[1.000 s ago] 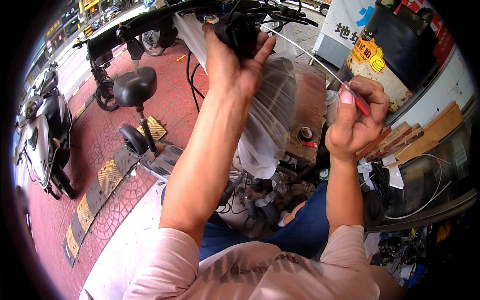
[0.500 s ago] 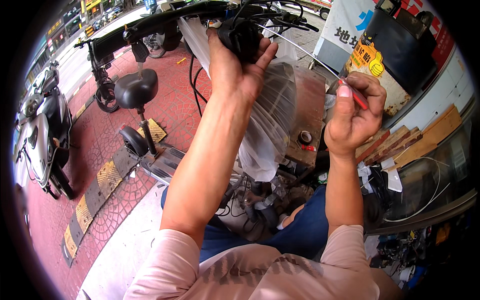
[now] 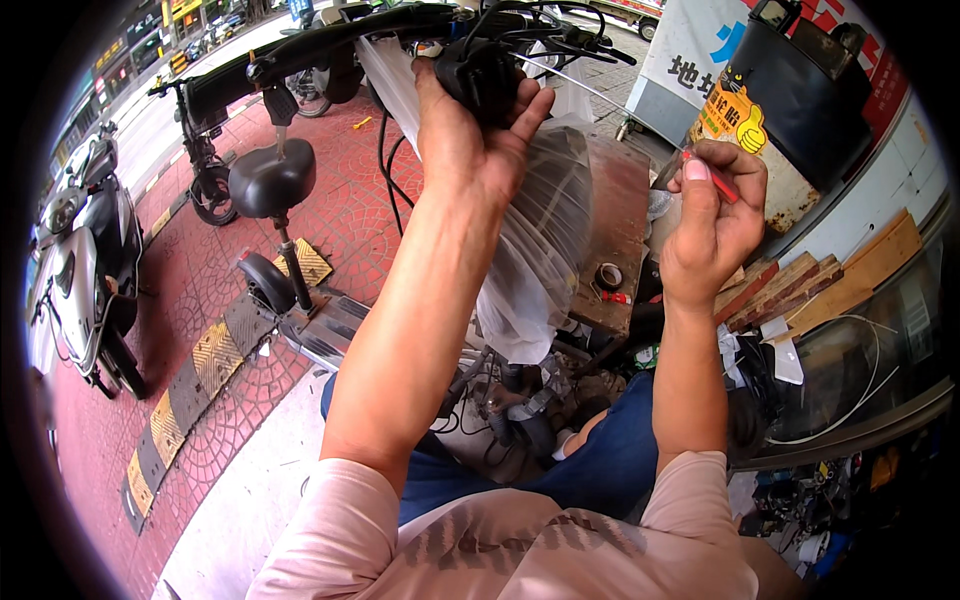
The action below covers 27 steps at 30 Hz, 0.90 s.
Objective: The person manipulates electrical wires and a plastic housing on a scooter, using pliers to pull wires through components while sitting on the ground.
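My left hand (image 3: pixel 470 150) cups a black plastic component (image 3: pixel 475 80) from underneath at the dark handlebar (image 3: pixel 330 40), its fingers curled round it among black cables. A translucent plastic bag (image 3: pixel 530 250) hangs below and behind that hand, partly hidden by my forearm. My right hand (image 3: pixel 715 215) is closed on the red handle (image 3: pixel 726 185) of a tool, which seems to have a long thin shaft (image 3: pixel 580 82) pointing up and left toward the black component; its far tip is too small to make out.
A rusty bench (image 3: pixel 620 220) holds a tape roll. Stacked boards (image 3: pixel 790 290) and a black container (image 3: pixel 810 110) stand at the right. A scooter seat on a post (image 3: pixel 270 175), a silver scooter (image 3: pixel 85 260) and black-yellow ramps (image 3: pixel 215 355) are at the left on red paving.
My right hand has moved slightly upward and turned with the red-handled tool. My left hand and the black component shifted a little to the right.
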Tool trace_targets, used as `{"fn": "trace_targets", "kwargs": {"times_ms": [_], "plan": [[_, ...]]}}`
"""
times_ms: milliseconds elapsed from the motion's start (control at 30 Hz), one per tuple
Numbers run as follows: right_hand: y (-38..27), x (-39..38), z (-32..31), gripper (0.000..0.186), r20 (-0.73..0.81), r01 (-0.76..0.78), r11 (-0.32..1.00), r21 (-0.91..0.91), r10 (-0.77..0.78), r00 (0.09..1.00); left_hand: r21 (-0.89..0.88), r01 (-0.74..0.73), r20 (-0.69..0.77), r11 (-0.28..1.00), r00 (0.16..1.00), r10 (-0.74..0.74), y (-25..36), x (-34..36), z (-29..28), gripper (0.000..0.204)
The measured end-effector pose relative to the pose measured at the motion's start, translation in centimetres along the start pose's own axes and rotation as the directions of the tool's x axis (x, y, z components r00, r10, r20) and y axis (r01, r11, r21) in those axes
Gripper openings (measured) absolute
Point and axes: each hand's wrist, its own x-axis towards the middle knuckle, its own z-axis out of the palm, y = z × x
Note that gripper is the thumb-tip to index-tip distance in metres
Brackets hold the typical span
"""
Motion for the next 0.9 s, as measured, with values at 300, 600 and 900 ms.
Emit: {"fn": "trace_targets", "kwargs": {"times_ms": [300, 600, 900], "plan": [[-0.2, 1.0, -0.3, 0.017, -0.022, -0.083, 0.996, 0.021, 0.083, 0.996, 0.002, 0.002, 0.002, 1.0, 1.0, -0.002, 0.0, 0.0, 0.0, 0.073], [-1.8, 1.1, 0.3, 0.022, 0.189, 0.321, 0.914, -0.25, -0.279, 0.941, 0.01, 0.0, 0.025, 1.0, 1.0, 0.0, -0.2, -0.2, -0.1, 0.056], [-3.8, 1.7, 0.6, 0.026, 0.195, -0.003, 0.995, -0.104, 0.024, 0.981, 0.058, -0.038, 0.047, 0.998, 0.998, 0.035, -0.4, 0.0, -0.4, 0.043]]}}
